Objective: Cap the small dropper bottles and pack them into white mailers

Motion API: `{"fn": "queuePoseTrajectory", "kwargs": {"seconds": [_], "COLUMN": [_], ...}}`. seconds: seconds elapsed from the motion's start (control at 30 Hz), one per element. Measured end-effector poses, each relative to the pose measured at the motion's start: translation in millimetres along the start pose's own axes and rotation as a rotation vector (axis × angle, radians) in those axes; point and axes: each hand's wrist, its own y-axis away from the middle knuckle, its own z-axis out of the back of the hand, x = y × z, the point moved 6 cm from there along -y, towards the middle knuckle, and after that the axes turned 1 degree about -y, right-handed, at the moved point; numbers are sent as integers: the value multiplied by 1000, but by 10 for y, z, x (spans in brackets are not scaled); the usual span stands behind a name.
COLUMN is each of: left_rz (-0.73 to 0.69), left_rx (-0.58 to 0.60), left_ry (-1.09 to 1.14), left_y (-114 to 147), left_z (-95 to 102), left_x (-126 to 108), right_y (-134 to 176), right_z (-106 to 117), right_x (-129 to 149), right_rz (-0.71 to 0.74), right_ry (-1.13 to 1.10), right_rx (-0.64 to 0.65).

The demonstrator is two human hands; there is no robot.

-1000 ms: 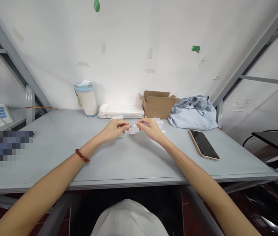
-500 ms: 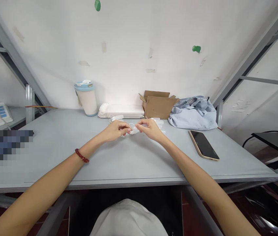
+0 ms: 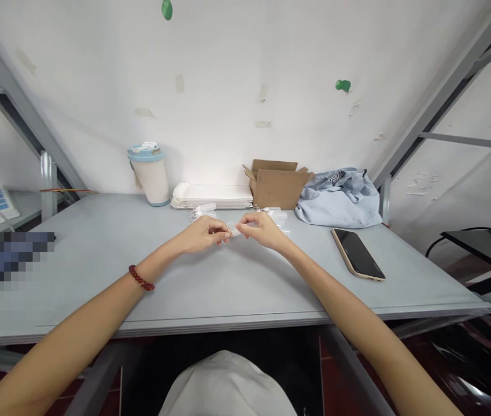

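Note:
Over the middle of the grey table, my left hand and my right hand meet fingertip to fingertip. Both are closed in a pinch on one small white, partly see-through piece with a thin loop at its top. Fingers cover most of it, so its exact kind cannot be made out. Just behind my left hand lie small white pieces with thin strings. More clear-white pieces lie behind my right hand, partly hidden by it.
Along the wall stand a cream tumbler with a blue lid, a stack of flat white cards or boxes, an open cardboard box and a bundled light-blue cloth. A phone lies at the right.
The white piece has turned between my fingers, and less of it shows. My fingertips have come slightly closer together. The whole view has shifted a little.

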Motion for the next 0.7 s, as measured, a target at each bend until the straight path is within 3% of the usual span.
{"fn": "queuePoseTrajectory", "kwargs": {"seconds": [0.7], "left_rz": [73], "left_rx": [22], "left_ry": [219], "left_y": [2], "left_z": [3], "left_x": [8], "right_y": [26], "right_z": [-19], "right_x": [26], "right_rz": [18], "right_ry": [-80], "right_rx": [-4]}}
